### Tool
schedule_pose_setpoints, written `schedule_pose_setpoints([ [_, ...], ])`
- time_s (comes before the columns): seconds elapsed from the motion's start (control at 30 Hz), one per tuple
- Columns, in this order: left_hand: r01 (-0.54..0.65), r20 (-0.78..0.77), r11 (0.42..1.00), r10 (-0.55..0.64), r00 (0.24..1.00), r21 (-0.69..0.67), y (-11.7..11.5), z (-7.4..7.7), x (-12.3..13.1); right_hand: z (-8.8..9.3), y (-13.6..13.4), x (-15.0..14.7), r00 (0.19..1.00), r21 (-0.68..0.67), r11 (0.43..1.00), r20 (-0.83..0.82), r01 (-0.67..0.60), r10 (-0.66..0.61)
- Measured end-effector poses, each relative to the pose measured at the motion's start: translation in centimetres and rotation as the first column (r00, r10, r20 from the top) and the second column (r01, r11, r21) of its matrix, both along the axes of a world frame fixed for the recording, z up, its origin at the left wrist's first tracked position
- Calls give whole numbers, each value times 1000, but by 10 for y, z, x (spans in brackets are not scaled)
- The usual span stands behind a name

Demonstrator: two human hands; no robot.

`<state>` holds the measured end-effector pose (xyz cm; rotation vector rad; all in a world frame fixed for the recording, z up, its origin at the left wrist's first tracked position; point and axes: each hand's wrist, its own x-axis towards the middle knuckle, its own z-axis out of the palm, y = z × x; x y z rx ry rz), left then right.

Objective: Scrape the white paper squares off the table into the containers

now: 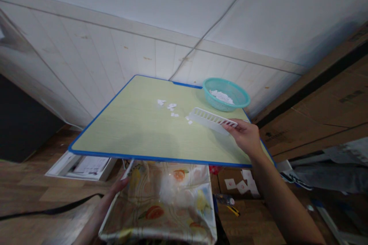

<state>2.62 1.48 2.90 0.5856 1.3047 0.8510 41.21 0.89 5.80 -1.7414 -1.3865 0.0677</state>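
Note:
My right hand (pixel 244 134) is closed on the right end of a white slotted plastic rack (pixel 209 120), holding it tilted above the right side of the table. Small white pieces (pixel 171 106) lie scattered on the tabletop, left of the rack. Behind it, a turquoise plastic basket (pixel 241 99) contains a heap of similar white bits. Low at the left, my left hand (pixel 120 184) grips the left edge of a shiny, fruit-patterned lined bin (pixel 172 218); most of its fingers are hidden. Something clear and glossy lies in the bin.
The pale green table (pixel 129 122) has a blue edge and stands against a white panelled wall. Cardboard boxes (pixel 322 111) rise at the right. On the floor are a white box (pixel 100 174), white cards (pixel 242 187), a plastic bottle (pixel 225 199) and a yellow cutter (pixel 233 210).

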Motion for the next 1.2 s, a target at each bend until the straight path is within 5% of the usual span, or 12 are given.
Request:
schedule_pose_setpoints([
  [0.2,-45,-48,996,42,998,-73,8,-5,-5,6,1,-7,996,57,998,-88,-21,26],
  [0.63,-29,114,973,57,992,-230,13,-16,-13,15,50,-56,969,12,979,149,-203,199],
  [0.97,60,191,967,-12,982,-249,13,-31,-24,10,43,-7,984,38,998,174,-49,41],
  [1.2,24,155,982,5,988,-187,14,-29,-24,6,74,-18,979,36,995,182,-98,90],
])
